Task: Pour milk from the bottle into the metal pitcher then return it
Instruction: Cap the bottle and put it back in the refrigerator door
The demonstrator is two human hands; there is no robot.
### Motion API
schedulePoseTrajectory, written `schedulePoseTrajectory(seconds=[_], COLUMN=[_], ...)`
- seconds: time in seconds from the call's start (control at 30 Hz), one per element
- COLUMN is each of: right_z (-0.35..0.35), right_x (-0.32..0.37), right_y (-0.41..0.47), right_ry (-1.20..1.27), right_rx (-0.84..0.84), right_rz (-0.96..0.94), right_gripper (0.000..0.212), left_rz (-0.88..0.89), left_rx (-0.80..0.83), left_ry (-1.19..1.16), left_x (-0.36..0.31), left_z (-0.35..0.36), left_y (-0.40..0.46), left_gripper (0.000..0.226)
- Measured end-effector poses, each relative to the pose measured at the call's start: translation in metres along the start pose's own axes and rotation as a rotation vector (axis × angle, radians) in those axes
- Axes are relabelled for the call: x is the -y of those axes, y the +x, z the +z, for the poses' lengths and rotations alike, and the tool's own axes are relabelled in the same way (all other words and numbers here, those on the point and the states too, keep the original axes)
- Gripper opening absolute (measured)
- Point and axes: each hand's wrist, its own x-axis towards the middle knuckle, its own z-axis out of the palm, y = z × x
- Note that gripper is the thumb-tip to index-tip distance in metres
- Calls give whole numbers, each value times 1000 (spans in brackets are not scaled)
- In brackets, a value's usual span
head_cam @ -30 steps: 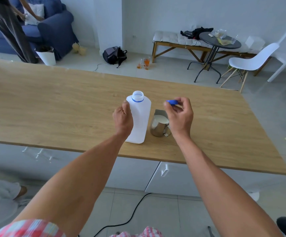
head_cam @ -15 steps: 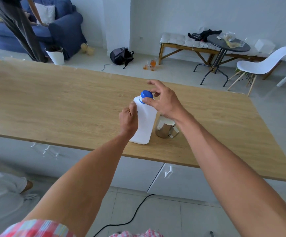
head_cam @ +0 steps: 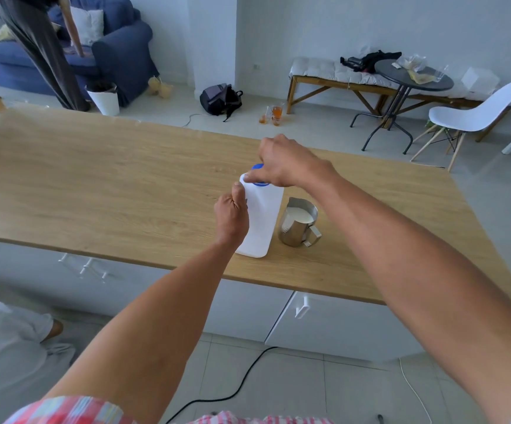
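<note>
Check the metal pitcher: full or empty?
Holds milk: white liquid shows inside the metal pitcher, below its rim. It stands upright beside the bottle.

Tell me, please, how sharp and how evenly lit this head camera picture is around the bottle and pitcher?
Head view: soft daylight with faint shadows; the bottle, blue cap, metal pitcher and both hands are sharp at centre. The table's far left corner smears with blur, and wide-angle distortion stretches the forearms at the frame's bottom.

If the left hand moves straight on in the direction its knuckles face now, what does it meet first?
The left hand already presses the side of the white milk bottle, so it meets the bottle at once. Beyond that stands the metal pitcher, probably next in line.
</note>
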Motion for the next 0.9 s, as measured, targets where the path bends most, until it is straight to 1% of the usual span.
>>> schedulePoseTrajectory(seconds=[0.03,0.07,0.17,0.23,0.3,0.37,0.4,0.47,0.57,0.7,0.9], right_z=[5,8,14,10,5,0,-1,1,9,19,23], right_x=[5,10,18,14,4,-5,-8,-10,-8,-4,5], right_y=[-1,-2,0,-2,-2,-3,-3,-4,-6,-9,-10], right_ry=[-23,-43,-104,-111,-47,3,1,-6,-29,-99,-164], right_rx=[-61,-115,-177,-127,7,132,164,175,138,28,-68], right_rz=[56,93,129,99,27,-50,-71,-71,-54,-73,-79], right_gripper=[43,41,35,43,46,38,34,31,32,37,40], left_rz=[-2,-6,-14,-20,-35,-38,-36,-40,-46,-53,-100], left_rx=[-14,-27,-37,-33,-32,-31,-29,-35,-45,-58,-78], left_ry=[-3,-10,-22,-18,-28,-37,-48,-57,-59,-45,-38], left_x=[0,0,-3,-1,-1,-1,-1,-3,-3,-5,-1], left_z=[1,2,3,2,2,2,2,3,3,4,5], left_y=[-1,-1,-3,-2,-1,-1,-1,-2,-1,-2,-1], left_gripper=[54,54,54,54,54,55,55,54,55,54,59])
